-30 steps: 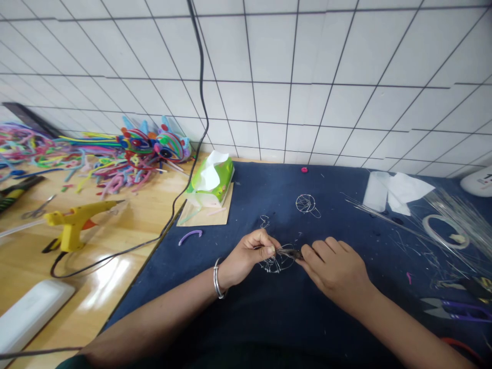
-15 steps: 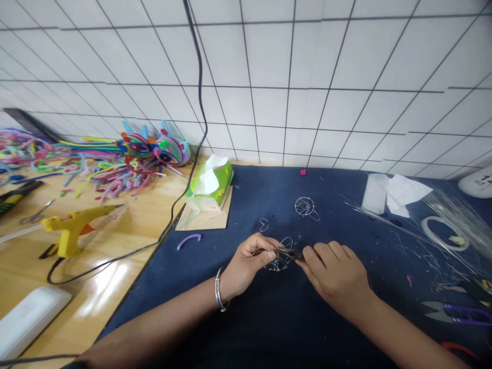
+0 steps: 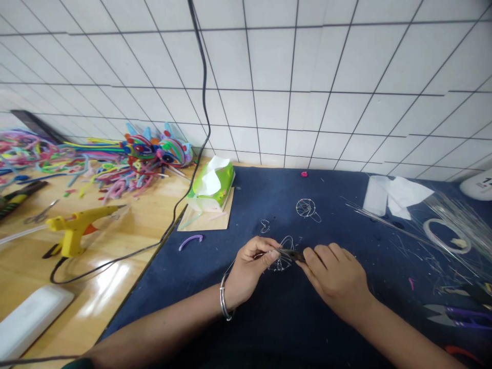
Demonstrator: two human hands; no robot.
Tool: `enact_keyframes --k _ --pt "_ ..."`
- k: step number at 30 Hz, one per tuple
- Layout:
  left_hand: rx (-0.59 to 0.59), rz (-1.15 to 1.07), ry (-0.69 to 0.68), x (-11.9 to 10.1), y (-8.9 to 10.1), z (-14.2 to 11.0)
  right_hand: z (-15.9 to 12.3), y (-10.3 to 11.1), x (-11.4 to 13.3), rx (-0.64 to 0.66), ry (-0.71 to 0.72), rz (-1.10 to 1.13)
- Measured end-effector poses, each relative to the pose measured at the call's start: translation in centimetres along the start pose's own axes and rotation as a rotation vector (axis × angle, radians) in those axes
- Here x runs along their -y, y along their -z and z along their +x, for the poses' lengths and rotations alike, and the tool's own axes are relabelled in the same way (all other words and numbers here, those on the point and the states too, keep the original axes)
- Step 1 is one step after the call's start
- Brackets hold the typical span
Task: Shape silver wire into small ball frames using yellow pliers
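Note:
My left hand (image 3: 251,266) pinches a small wire frame (image 3: 281,262) between thumb and fingers over the dark blue cloth. My right hand (image 3: 334,274) is wrapped round a pair of pliers (image 3: 294,254), whose dark jaws reach to the wire beside my left fingertips. Most of the handles are hidden in my palm. Thin wire loops stick up above the jaws. Farther back on the cloth lies a round wire piece (image 3: 306,207) with a loop at its side. A little bent wire (image 3: 265,226) rests behind my left hand.
At left are a yellow glue gun (image 3: 73,230), its black cord, colourful fuzzy stems (image 3: 119,179) and a white box (image 3: 34,323). A green tissue pack (image 3: 215,179) stands at the back. Rightward lie straight wires (image 3: 457,220), a white coil (image 3: 430,238) and purple-handled snips (image 3: 461,316).
The view has shifted slightly. My left wrist has turned a little and the fingers have shifted on the wire. The pliers stay at the wire in my right hand.

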State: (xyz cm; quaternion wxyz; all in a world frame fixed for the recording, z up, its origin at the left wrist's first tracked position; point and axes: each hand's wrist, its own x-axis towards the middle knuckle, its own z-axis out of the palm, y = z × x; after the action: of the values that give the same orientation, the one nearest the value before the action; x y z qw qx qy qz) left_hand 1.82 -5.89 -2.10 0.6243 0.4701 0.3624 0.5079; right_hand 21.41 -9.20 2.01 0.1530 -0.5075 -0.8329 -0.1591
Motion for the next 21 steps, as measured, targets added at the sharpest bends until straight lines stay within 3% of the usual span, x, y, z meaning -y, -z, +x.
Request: enact_keyframes --k 13,21 --pt "0.036 0.046 0.027 -0.48 0.05 0.15 0.22 -0.57 -0.29 0.055 -0.031 0.169" --pt "0.039 0.021 0.014 -0.07 0.29 0.27 0.17 -0.45 -0.31 0.044 0.002 0.121"
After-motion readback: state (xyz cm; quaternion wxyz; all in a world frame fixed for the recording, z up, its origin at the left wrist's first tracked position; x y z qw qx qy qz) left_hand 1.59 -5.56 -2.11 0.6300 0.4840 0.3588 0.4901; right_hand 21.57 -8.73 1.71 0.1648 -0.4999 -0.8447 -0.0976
